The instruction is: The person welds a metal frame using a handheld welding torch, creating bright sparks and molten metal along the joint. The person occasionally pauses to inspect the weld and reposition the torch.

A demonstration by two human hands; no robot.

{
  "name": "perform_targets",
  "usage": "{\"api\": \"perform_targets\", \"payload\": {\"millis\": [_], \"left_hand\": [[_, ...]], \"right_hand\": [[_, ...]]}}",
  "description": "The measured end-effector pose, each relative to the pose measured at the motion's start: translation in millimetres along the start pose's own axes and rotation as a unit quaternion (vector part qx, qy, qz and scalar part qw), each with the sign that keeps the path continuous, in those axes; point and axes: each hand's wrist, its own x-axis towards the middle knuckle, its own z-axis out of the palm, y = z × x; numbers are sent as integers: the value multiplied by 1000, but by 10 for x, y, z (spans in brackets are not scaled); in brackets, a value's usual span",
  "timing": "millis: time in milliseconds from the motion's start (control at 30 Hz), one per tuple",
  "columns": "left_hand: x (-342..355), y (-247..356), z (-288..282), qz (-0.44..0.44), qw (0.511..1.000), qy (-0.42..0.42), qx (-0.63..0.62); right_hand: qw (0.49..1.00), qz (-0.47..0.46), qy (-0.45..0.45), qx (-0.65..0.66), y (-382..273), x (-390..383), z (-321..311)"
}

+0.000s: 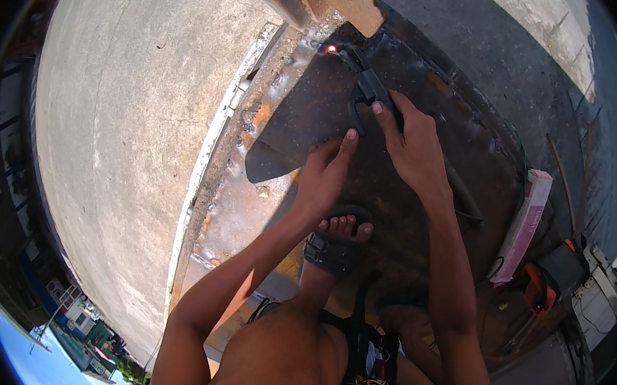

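Note:
My right hand (416,143) is wrapped round the handle of a black electrode holder (370,84), its thumb lying along the top. A small spot at the holder's far end glows red-orange, close to a rusty steel beam (339,3). My left hand (325,173) is just left of the holder's curved lever, with the thumb stretched out and nothing visible in it; its other fingers are partly hidden. Both hands are over a dark, rust-stained steel plate (395,177). Rough weld beads run along the plate's left edge, and a dark patch, perhaps shadow, covers part of it.
My sandaled foot (338,241) rests on the plate below my hands. To the right lie a long pink-and-white box (520,225) and an orange-and-black tool (540,286). Concrete ground (139,97) extends on the left, past a pale metal edge (206,157). A thin rod (562,177) lies farther right.

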Motion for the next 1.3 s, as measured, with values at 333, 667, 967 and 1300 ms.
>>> {"api": "perform_targets", "payload": {"millis": [333, 667, 967, 1300], "left_hand": [[-2, -21, 5, -4, 1000, 6, -9], [27, -46, -1, -8, 1000, -8, -10], [9, 21, 18, 6, 1000, 9, 8], [-55, 58, 6, 31, 999, 11, 34]], "right_hand": [[1000, -4, 4, 4, 5, 2, 18], [1000, -7, 7, 0, 36, 16, 32], [1000, -10, 10, -5, 91, 24, 44], [998, 18, 35, 56, 63, -141, 8]]}}
